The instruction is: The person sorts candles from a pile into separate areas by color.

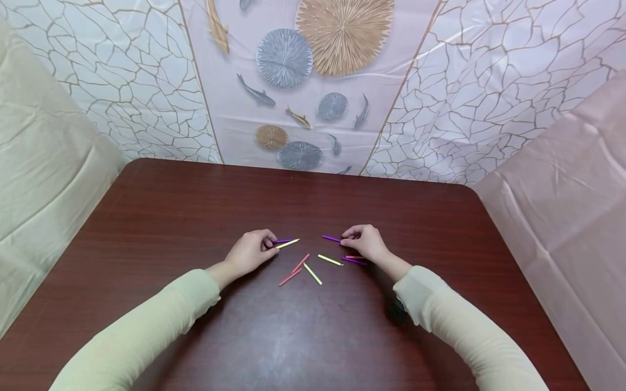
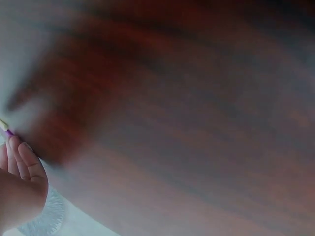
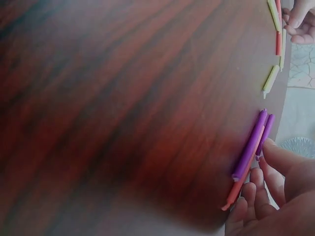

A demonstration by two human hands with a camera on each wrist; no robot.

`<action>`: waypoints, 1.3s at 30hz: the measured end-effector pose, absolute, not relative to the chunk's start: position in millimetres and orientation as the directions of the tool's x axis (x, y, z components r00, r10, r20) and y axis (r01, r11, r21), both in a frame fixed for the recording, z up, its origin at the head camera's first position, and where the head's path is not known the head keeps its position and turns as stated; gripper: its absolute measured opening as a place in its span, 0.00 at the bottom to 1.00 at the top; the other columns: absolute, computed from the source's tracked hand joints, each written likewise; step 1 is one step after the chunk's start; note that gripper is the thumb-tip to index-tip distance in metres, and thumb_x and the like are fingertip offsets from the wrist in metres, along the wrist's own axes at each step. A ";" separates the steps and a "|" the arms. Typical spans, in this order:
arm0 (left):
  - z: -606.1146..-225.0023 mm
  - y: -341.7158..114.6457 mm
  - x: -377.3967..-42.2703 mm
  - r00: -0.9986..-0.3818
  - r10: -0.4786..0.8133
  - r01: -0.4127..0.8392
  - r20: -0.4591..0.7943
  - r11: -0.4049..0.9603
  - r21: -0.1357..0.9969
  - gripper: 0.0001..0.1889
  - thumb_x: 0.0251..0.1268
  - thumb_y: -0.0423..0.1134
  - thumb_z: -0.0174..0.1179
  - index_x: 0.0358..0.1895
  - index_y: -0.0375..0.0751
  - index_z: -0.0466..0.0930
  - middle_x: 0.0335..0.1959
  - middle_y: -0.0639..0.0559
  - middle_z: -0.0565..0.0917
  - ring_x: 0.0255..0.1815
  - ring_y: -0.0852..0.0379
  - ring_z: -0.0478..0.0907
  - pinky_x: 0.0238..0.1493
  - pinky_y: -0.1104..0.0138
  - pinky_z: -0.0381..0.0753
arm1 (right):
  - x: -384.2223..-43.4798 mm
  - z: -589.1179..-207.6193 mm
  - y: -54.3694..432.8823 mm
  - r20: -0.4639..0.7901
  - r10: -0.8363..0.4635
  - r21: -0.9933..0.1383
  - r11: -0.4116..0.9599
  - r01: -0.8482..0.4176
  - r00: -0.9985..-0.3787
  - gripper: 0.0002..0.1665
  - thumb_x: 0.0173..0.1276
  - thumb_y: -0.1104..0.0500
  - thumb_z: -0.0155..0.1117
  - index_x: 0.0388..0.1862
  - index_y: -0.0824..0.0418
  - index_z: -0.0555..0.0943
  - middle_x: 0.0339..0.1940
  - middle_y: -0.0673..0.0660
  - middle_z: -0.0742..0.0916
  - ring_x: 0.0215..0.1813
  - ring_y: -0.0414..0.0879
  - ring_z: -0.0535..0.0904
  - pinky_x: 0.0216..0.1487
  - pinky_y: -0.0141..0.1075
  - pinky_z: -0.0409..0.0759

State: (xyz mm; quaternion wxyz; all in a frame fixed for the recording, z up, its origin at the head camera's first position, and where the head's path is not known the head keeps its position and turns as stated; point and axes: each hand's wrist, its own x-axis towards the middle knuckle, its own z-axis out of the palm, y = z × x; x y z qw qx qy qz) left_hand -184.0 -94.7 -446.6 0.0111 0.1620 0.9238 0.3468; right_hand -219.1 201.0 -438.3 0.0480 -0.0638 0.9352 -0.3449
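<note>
My left hand (image 1: 250,251) is low over the table, thumb and fingers closing on the near ends of a thin yellow candle-like stick (image 1: 289,243) and a purple one (image 1: 281,240). The two sticks lie close together, slanted to each other. Between thumb and fingertips, my right hand (image 1: 368,242) pinches another purple stick (image 1: 331,238), which points left. Below that hand a second purple stick (image 3: 250,145) and a red stick (image 3: 238,188) lie side by side. In the left wrist view, the left hand (image 2: 22,179) shows at the edge with the stick ends at its fingertips.
Between the hands lie two yellow sticks (image 1: 330,260) (image 1: 313,274) and two red sticks (image 1: 300,263) (image 1: 290,277), the red ones touching. The dark wooden table (image 1: 274,336) reaches back to a patterned curtain (image 1: 298,130). Pale cloth hangs at both sides.
</note>
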 end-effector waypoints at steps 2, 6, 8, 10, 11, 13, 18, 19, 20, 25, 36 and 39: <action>-447.1 -94.2 -185.0 -0.943 0.320 0.304 0.093 0.712 0.633 0.09 0.55 0.38 0.66 0.38 0.40 0.80 0.30 0.53 0.81 0.28 0.62 0.74 0.33 0.68 0.74 | -219.4 -437.8 200.7 -0.050 -0.157 -0.644 0.760 -0.088 -0.986 0.09 0.52 0.61 0.71 0.32 0.64 0.85 0.26 0.57 0.87 0.23 0.33 0.73 0.31 0.28 0.71; -446.5 -91.9 -185.6 -0.936 0.335 0.325 0.103 0.721 0.611 0.08 0.54 0.38 0.66 0.36 0.40 0.80 0.29 0.53 0.80 0.28 0.62 0.74 0.33 0.68 0.74 | -219.3 -436.6 199.5 -0.052 -0.157 -0.635 0.767 -0.089 -0.986 0.08 0.52 0.62 0.71 0.31 0.64 0.86 0.25 0.57 0.87 0.23 0.33 0.72 0.31 0.29 0.71; -446.1 -90.5 -185.8 -0.933 0.342 0.337 0.112 0.721 0.605 0.07 0.54 0.36 0.66 0.35 0.40 0.80 0.28 0.53 0.80 0.28 0.62 0.74 0.33 0.69 0.73 | -219.1 -435.7 198.8 -0.049 -0.155 -0.625 0.776 -0.090 -0.987 0.07 0.52 0.61 0.71 0.30 0.63 0.86 0.25 0.57 0.87 0.23 0.33 0.73 0.32 0.29 0.71; -445.9 -88.9 -186.1 -0.928 0.353 0.353 0.123 0.718 0.600 0.05 0.54 0.35 0.65 0.33 0.39 0.81 0.27 0.53 0.80 0.28 0.62 0.74 0.33 0.70 0.74 | -219.0 -435.4 198.5 -0.044 -0.156 -0.614 0.783 -0.097 -0.987 0.06 0.52 0.61 0.71 0.29 0.63 0.86 0.24 0.56 0.87 0.24 0.34 0.73 0.33 0.29 0.71; -446.1 -88.2 -186.3 -0.924 0.359 0.361 0.128 0.716 0.597 0.04 0.54 0.34 0.65 0.32 0.39 0.81 0.26 0.53 0.80 0.28 0.62 0.74 0.33 0.70 0.74 | -218.9 -435.2 198.4 -0.042 -0.157 -0.609 0.787 -0.100 -0.987 0.06 0.52 0.61 0.71 0.28 0.63 0.86 0.24 0.56 0.87 0.24 0.34 0.73 0.33 0.29 0.71; -446.5 -87.1 -186.8 -0.920 0.368 0.375 0.138 0.716 0.589 0.03 0.54 0.33 0.65 0.30 0.39 0.81 0.26 0.53 0.80 0.28 0.62 0.75 0.32 0.71 0.74 | -218.6 -434.8 198.4 -0.037 -0.160 -0.598 0.794 -0.107 -0.986 0.05 0.52 0.61 0.71 0.27 0.62 0.86 0.24 0.55 0.87 0.26 0.36 0.74 0.34 0.30 0.71; -447.3 -85.0 -188.4 -0.920 0.366 0.377 0.142 0.724 0.578 0.02 0.53 0.34 0.65 0.29 0.40 0.81 0.25 0.53 0.80 0.28 0.63 0.75 0.32 0.71 0.74 | -218.0 -434.0 198.4 -0.029 -0.167 -0.580 0.806 -0.120 -0.985 0.05 0.52 0.60 0.71 0.26 0.61 0.86 0.25 0.55 0.88 0.28 0.38 0.76 0.36 0.32 0.72; -447.4 -84.7 -188.4 -0.920 0.365 0.377 0.143 0.724 0.577 0.02 0.53 0.34 0.65 0.28 0.40 0.81 0.25 0.53 0.80 0.28 0.63 0.75 0.32 0.71 0.74 | -217.9 -433.8 198.3 -0.028 -0.168 -0.578 0.807 -0.121 -0.985 0.05 0.52 0.60 0.71 0.26 0.61 0.86 0.25 0.55 0.88 0.29 0.38 0.77 0.37 0.32 0.73; -447.5 -84.3 -188.6 -0.920 0.363 0.377 0.145 0.724 0.578 0.02 0.53 0.34 0.65 0.28 0.40 0.81 0.25 0.53 0.80 0.28 0.63 0.75 0.32 0.71 0.75 | -217.9 -433.7 198.3 -0.027 -0.167 -0.576 0.808 -0.121 -0.986 0.05 0.52 0.60 0.71 0.26 0.61 0.86 0.25 0.55 0.88 0.29 0.39 0.77 0.37 0.33 0.73; -448.4 -83.1 -189.4 -0.917 0.363 0.388 0.165 0.718 0.578 0.02 0.53 0.32 0.63 0.27 0.40 0.81 0.24 0.53 0.81 0.27 0.63 0.75 0.32 0.71 0.75 | -218.0 -433.9 198.3 -0.032 -0.166 -0.578 0.808 -0.117 -0.986 0.05 0.52 0.59 0.71 0.26 0.61 0.86 0.25 0.55 0.88 0.30 0.40 0.78 0.38 0.34 0.74; -441.7 -88.6 -200.6 -0.881 0.422 0.462 0.215 0.668 0.584 0.02 0.53 0.31 0.61 0.26 0.40 0.82 0.24 0.52 0.81 0.26 0.62 0.75 0.30 0.73 0.74 | -218.2 -432.6 199.4 -0.038 -0.171 -0.592 0.797 -0.116 -0.985 0.05 0.51 0.60 0.71 0.26 0.62 0.86 0.25 0.56 0.88 0.27 0.37 0.75 0.36 0.31 0.72; -437.5 -93.3 -207.4 -0.882 0.414 0.462 0.225 0.663 0.589 0.02 0.54 0.31 0.61 0.27 0.38 0.82 0.24 0.52 0.81 0.26 0.62 0.75 0.31 0.73 0.73 | -218.5 -433.4 199.5 -0.041 -0.173 -0.591 0.798 -0.116 -0.984 0.05 0.52 0.60 0.71 0.26 0.62 0.86 0.25 0.55 0.88 0.28 0.38 0.76 0.36 0.32 0.72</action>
